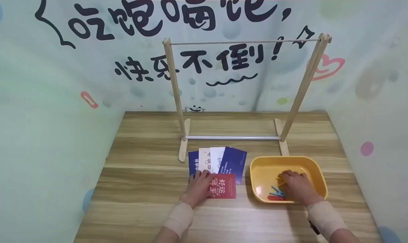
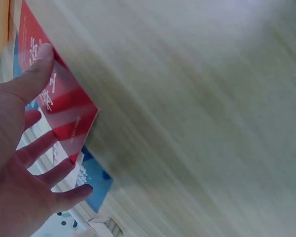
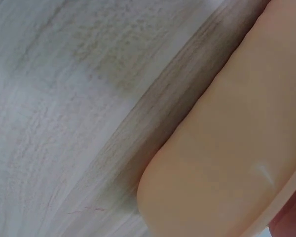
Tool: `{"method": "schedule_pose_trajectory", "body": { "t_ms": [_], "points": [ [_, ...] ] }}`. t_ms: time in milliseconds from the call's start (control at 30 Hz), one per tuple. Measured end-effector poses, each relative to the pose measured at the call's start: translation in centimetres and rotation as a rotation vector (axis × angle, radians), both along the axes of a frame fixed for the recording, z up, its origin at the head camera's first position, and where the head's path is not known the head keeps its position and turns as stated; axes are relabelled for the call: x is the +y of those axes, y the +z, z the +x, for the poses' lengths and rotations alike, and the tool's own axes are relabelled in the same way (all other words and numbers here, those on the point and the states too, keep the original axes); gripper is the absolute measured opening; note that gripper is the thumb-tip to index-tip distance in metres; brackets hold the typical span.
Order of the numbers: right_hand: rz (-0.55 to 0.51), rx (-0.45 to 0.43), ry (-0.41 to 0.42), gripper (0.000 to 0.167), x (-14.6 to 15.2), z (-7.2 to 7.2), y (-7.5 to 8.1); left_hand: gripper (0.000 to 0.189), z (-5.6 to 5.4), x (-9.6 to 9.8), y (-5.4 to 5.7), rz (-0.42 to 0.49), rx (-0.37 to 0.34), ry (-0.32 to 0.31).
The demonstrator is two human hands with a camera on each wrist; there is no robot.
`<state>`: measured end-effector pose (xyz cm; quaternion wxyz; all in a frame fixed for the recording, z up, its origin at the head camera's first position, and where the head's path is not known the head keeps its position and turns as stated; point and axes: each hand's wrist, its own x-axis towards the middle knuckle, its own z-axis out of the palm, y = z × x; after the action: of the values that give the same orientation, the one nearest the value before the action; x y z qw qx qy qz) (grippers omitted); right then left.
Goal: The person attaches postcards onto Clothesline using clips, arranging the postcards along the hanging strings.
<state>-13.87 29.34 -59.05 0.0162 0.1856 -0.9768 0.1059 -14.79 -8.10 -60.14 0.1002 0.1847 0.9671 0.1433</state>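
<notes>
My left hand (image 1: 199,189) holds a red card (image 1: 226,186) with white lettering, its thumb on the near edge and fingers at the far and left sides. In the left wrist view the thumb lies along the edge of the red card (image 2: 59,94), and the other fingers are spread. Behind it, blue and white cards (image 1: 232,163) lie fanned out and overlapping. Inside a yellow basin (image 1: 258,160), my right hand (image 1: 298,185) reaches down, fingers bent at a yellow clothespin (image 1: 281,181) they partly cover. Beside it lie a blue clothespin (image 1: 276,191) and a red clothespin (image 1: 275,198).
A wooden frame stands behind the cards, with two posts (image 1: 174,91), a cord (image 1: 241,42) across the top and a white bar (image 1: 232,137) low down. Its right foot (image 1: 283,148) reaches the basin. Patterned walls enclose the wooden table (image 1: 140,175).
</notes>
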Motion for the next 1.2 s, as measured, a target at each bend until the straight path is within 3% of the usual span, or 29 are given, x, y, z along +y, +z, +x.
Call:
{"method": "schedule_pose_trajectory", "body": {
  "t_ms": [200,400,500,667,767,1000,1200],
  "points": [
    [0.007,-0.05,-0.016,0.032,-0.4,-0.2,0.2,0.08,-0.1,0.5,0.3,-0.006,0.005,0.041],
    [0.022,-0.005,-0.012,0.026,-0.8,-0.4,0.1,0.032,-0.1,0.3,1.1,0.124,-0.047,0.089],
    [0.044,0.038,0.001,0.02,-1.0,-0.5,0.0,0.02,-0.1,-0.1,1.5,0.19,-0.083,0.084],
    [0.059,0.042,0.028,0.013,-1.3,-0.6,0.0,0.016,-0.2,-1.0,2.4,0.315,-0.253,0.096],
    [0.048,0.043,0.037,0.016,-1.6,-0.8,0.3,0.014,-0.6,-1.5,3.3,0.415,-0.358,0.113],
    [0.007,0.118,0.065,0.033,-2.3,-1.9,2.6,0.012,-2.4,-2.6,5.9,0.53,-0.477,0.137],
    [-0.033,0.096,0.11,0.028,-3.2,-3.4,6.1,0.012,-4.0,-3.2,8.6,0.562,-0.455,0.17]
  ]
}}
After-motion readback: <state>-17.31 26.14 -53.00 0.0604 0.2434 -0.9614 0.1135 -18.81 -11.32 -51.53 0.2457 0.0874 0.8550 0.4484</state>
